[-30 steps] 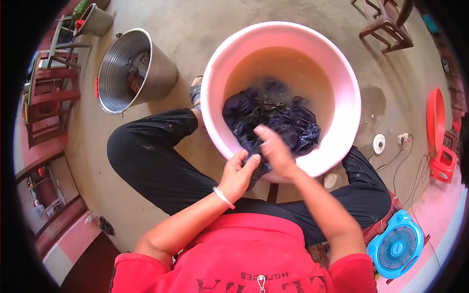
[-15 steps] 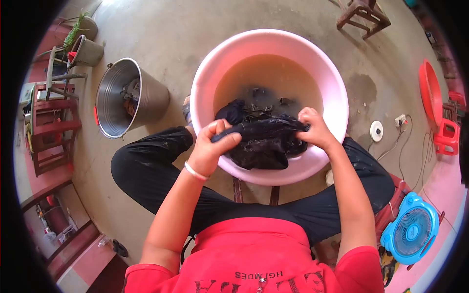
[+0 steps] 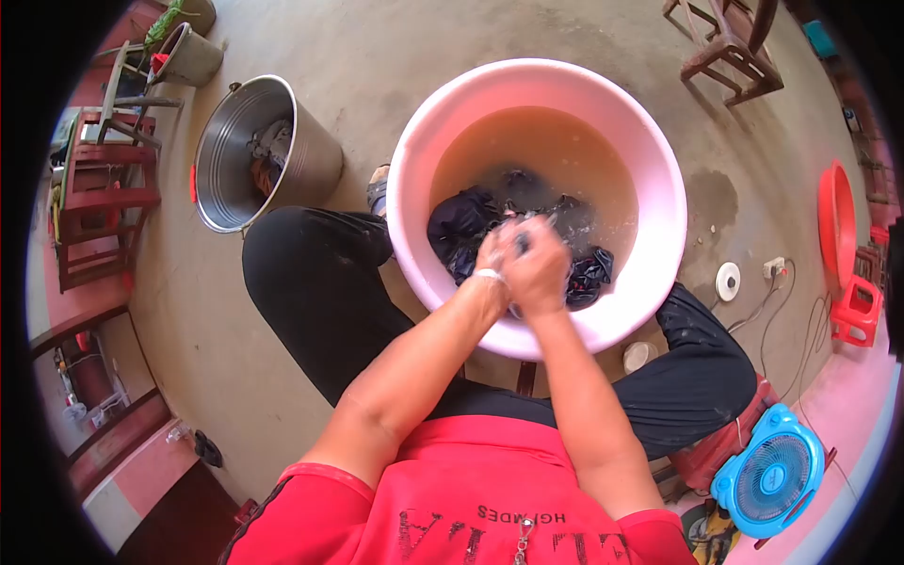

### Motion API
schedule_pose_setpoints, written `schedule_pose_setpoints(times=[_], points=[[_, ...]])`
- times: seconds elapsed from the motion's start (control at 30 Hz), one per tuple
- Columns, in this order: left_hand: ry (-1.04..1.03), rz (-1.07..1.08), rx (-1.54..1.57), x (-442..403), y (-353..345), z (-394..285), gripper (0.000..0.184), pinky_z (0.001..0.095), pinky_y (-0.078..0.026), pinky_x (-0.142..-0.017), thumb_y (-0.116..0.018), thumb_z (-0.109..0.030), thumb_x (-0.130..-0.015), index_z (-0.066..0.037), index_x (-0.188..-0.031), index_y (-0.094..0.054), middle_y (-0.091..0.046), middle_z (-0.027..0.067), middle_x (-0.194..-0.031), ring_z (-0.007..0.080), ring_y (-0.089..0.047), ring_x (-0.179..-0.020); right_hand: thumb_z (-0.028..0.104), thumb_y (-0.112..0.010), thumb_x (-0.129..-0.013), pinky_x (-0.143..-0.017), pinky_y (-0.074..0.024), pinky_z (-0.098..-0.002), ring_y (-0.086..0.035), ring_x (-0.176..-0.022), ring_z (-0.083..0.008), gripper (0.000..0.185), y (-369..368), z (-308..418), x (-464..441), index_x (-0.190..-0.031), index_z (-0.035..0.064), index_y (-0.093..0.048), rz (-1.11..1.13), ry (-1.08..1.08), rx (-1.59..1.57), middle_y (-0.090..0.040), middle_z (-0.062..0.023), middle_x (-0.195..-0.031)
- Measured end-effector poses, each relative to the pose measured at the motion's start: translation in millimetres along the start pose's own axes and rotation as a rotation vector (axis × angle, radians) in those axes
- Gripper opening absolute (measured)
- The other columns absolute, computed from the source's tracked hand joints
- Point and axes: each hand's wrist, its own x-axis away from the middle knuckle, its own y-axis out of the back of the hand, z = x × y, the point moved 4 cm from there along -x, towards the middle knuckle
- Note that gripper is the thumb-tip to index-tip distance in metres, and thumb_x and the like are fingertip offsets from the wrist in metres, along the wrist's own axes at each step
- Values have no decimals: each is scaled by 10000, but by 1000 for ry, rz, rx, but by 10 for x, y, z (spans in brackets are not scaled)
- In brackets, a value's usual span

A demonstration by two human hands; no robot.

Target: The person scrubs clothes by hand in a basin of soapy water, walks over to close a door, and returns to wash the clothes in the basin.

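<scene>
A wide pink basin (image 3: 662, 198) stands between my knees with cloudy brown water (image 3: 584, 141) in it. Wet dark clothes (image 3: 461, 217) lie bunched in its near half, partly under the water. My left hand (image 3: 492, 252), with a white bracelet at the wrist, is pressed up against my right hand (image 3: 542, 266) over the clothes. Both are closed, slightly blurred by motion. A bit of dark garment (image 3: 522, 243) shows between the fingers; the rest of it is hidden beneath the hands. More dark cloth (image 3: 589, 275) is bunched just right of my right hand.
A metal bucket (image 3: 320, 155) holding some clothes stands left of the basin. Wooden chairs (image 3: 734, 56) are at the far right and left. A blue fan (image 3: 774, 476), a red stool (image 3: 857, 311), a red basin (image 3: 836, 217) and loose cables (image 3: 774, 292) are on the right.
My hands were apart, holding the dark garment stretched between them. They have come together over the basin's near half, and the garment is bunched lower.
</scene>
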Motion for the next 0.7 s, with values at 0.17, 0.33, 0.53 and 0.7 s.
schedule_pose_setpoints(times=[0.17, 0.33, 0.53, 0.7], points=[[22, -355, -490, -4, -235, 107, 256, 301, -500, -765, -477, -265, -972, -89, -959, -662, -669, 36, -878, 146, -627, -802, 221, -616, -874, -595, -471, -496, -596, -662, -453, 208, 89, -367, -205, -802, 38, -545, -183, -134, 82, -600, -233, -673], [137, -22, -345, 94, -445, -115, 254, 334, -495, -722, -529, -322, -952, -104, -896, -645, -646, 39, -789, 173, -611, -748, 248, -598, -902, -629, -469, -470, -592, -694, -434, 251, 27, -21, 12, -805, 24, -542, -72, -94, -6, -593, -229, -725], [276, -324, -442, 228, -276, -119, 429, 427, -540, -860, -544, -399, -953, -15, -1123, -633, -686, 129, -1079, 265, -673, -975, 263, -613, -931, -735, -506, -333, -649, -808, -205, 252, 227, -990, -271, -900, 13, -623, 6, -233, -332, -687, -125, -854], [98, -314, -512, 80, -106, -333, 286, 317, -477, -531, -671, -375, -887, -96, -924, -619, -606, 47, -714, 168, -565, -586, 296, -658, -873, -663, -504, -341, -622, -732, -254, 265, 125, 487, 274, -728, 78, -618, 306, 127, -257, -635, -101, -739]])
